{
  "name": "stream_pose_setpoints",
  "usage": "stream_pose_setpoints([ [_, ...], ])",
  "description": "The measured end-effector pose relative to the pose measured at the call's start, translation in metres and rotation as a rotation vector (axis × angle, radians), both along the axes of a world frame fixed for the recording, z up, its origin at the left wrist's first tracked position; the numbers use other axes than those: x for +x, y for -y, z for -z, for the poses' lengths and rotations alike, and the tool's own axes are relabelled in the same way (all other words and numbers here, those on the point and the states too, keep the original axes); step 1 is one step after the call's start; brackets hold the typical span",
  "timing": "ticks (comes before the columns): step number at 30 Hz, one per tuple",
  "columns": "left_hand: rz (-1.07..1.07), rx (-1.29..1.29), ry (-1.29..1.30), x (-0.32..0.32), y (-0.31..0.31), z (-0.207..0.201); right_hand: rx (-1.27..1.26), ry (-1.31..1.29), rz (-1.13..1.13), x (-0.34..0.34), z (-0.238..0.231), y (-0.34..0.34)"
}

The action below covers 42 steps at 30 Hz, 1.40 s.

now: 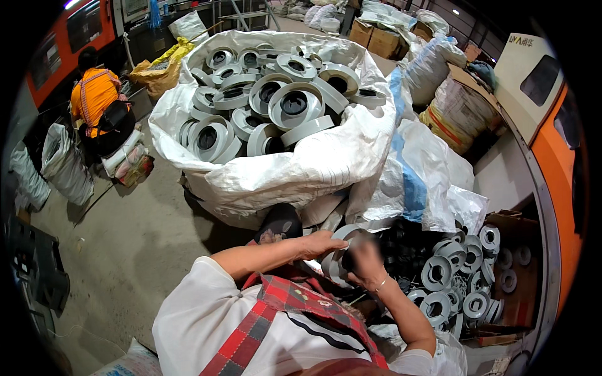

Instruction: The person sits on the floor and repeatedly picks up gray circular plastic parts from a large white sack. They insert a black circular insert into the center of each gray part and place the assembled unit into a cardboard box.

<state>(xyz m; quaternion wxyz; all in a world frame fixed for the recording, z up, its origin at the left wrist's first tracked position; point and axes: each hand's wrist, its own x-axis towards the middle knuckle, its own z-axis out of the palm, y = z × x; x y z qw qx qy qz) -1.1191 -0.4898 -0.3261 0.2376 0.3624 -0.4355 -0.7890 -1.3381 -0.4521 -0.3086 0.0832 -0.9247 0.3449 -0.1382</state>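
Observation:
In front of my lap I hold a grey round plastic ring-shaped part [335, 266], tilted on its edge. My left hand [318, 244] is closed round its left rim, thumb on the upper edge. My right hand [367, 262] is at the part's right side, by its dark middle; motion smears the fingers, so their grip does not show. Just beyond my right hand lies a heap of small black plastic pieces [401, 254]. Farther right is a pile of loose grey rings [437, 271] with open centres. Grey parts with black centres [293, 103] fill the big white sack [263, 182] ahead.
Stuffed white sacks [429, 69] and cardboard boxes [382, 41] stand at the far right. An orange and grey machine [552, 188] borders the right side. At the far left a person in an orange top [97, 94] sits beside white bags [66, 163]. Black crates [37, 263] stand at the left.

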Motion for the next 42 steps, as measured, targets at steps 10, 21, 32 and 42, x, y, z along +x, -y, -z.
stream_pose_setpoints([
  [10, -0.216, -0.685, 0.039, -0.006, -0.021, -0.026, 1.526, 1.282, 0.541, 0.011, 0.007, 0.011],
  [21, 0.309, -1.132, 0.277, 0.036, 0.003, -0.121, 1.774, 1.475, 0.196, 0.023, -0.018, 0.002],
  [32, 0.029, -1.736, 1.68, 0.149, 0.179, -0.171, 1.178, 1.354, 0.672, -0.005, -0.006, 0.116],
  [42, -0.122, -1.593, 1.536, 0.14, 0.262, -0.117, 0.829, 1.44, 0.824, 0.047, 0.018, 0.335],
])
